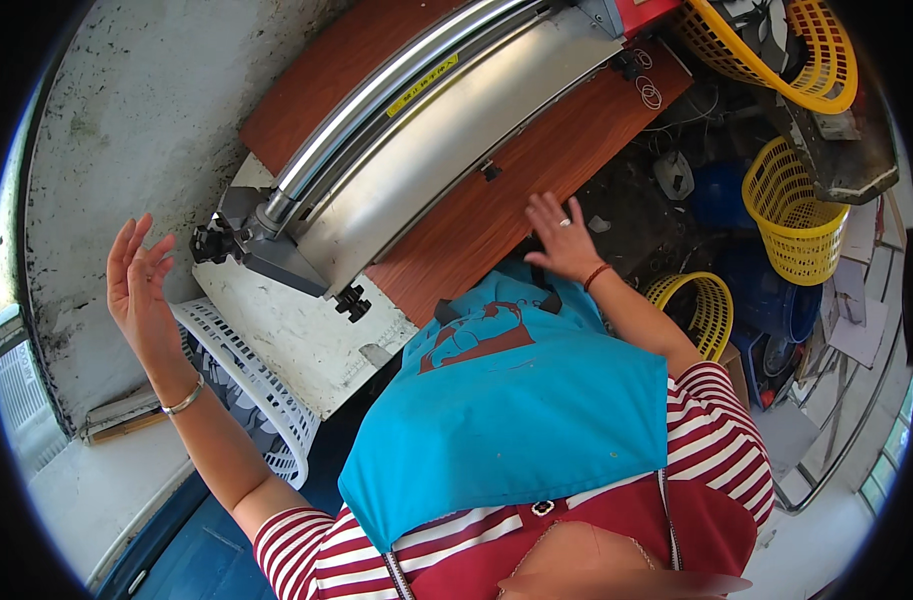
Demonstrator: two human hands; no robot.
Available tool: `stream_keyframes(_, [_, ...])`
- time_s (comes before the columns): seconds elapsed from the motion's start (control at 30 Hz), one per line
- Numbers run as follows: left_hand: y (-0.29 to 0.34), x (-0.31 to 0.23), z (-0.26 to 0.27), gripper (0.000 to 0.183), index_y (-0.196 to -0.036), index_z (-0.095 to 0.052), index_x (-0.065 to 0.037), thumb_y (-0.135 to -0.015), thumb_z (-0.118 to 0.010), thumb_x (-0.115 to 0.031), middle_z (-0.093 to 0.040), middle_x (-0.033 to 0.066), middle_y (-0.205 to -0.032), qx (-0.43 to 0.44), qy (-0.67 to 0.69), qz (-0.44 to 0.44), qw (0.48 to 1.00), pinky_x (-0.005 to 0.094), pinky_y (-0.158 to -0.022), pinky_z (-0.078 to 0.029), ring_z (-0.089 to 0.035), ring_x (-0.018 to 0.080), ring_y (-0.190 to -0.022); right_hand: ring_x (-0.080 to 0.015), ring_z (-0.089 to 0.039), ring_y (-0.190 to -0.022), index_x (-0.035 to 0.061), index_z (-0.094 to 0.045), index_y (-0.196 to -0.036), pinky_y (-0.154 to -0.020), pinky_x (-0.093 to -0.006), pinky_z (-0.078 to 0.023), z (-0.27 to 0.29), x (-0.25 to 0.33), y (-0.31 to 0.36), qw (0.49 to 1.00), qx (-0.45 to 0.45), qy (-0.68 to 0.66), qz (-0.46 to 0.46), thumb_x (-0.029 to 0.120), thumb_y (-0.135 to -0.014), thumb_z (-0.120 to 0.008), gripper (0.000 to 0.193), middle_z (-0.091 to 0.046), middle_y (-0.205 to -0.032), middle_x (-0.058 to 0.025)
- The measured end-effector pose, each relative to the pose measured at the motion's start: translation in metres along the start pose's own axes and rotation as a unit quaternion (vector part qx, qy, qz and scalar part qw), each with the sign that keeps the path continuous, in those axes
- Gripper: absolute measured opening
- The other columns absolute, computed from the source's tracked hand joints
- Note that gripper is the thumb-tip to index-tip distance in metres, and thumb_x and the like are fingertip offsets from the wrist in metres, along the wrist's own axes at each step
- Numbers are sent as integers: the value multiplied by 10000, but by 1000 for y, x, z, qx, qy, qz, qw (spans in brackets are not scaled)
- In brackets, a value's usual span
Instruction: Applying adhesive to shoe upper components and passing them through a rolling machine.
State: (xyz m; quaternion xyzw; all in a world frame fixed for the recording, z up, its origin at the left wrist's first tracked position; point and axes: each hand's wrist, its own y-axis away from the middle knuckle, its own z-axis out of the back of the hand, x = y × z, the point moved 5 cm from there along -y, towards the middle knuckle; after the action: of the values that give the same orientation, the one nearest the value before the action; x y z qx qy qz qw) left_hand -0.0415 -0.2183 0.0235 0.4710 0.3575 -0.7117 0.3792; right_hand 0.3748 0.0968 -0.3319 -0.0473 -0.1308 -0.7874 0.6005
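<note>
My left hand (139, 275) is raised at the left with its fingers apart and nothing in it, above the white plastic basket (261, 370) of grey cut pieces. My right hand (564, 238) lies spread at the near edge of the red-brown wooden board (476, 225), holding nothing. Behind that board stands a roller machine (406, 190) with a long shiny metal roller (366, 120), a smooth metal plate and black knobs (352, 302). A yellow label strip (423, 85) runs along the machine beside the roller.
Yellow baskets stand at the right: one (826, 85) holding dark and grey scraps, another (798, 240) below it, and a third (716, 315) near my right forearm. A blue drum (776, 300) stands among them. A stained wall (156, 110) rises at the left.
</note>
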Motion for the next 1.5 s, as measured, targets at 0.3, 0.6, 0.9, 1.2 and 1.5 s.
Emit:
stream_keyframes(0.3, [-26, -44, -74, 385, -1421, -530, 6, -1054, -502, -106, -592, 219, -1406, 85, 3, -74, 994, 287, -912, -563, -697, 222, -1113, -395, -159, -1554, 115, -371, -1571, -1198, -666, -129, 12, -39, 11, 996, -74, 0, -53, 668, -892, -574, 899, -238, -1680, -123])
stream_keyframes(0.6, [-49, -113, -254, 375, -1369, -582, 6, -1002, -550, -65, -661, 177, -1305, 193, -16, -123, 973, 262, -836, -520, -702, 167, -989, -394, -512, -1347, 84, -437, -1507, -1127, -528, -387, 31, -229, 45, 906, -101, -220, -346, 408, -948, -635, 676, -410, -1583, -160])
stream_keyframes(0.9, [-65, -212, -576, 391, -1336, -589, 10, -947, -610, -25, -699, 111, -1207, 370, 3, -174, 913, 296, -918, -533, -676, 166, -1059, -365, -660, -1076, 87, -676, -1247, -932, -479, -523, 78, -333, 124, 968, 25, -182, -171, 342, -920, -655, 415, -694, -1165, -174])
stream_keyframes(1.2, [-143, -196, -834, 964, -1558, -360, -103, -800, -753, -550, -350, 177, -1617, 272, -399, -316, 816, 585, -1183, -269, -287, 379, -1513, -353, -676, -1049, 104, -695, -1214, -934, -458, -517, 105, -422, 205, 950, 7, -192, -245, 310, -915, -654, 365, -713, -1139, -144])
stream_keyframes(1.5, [-192, -158, -887, 1106, -1546, -363, -53, -744, -693, -739, -281, 268, -1616, 263, -349, -119, 892, 549, -1167, -319, -334, 495, -1454, -292, -729, -926, 39, -698, -1193, -818, -377, -572, 186, -414, 216, 833, -141, -450, -290, 150, -917, -683, 299, -741, -1032, -156])
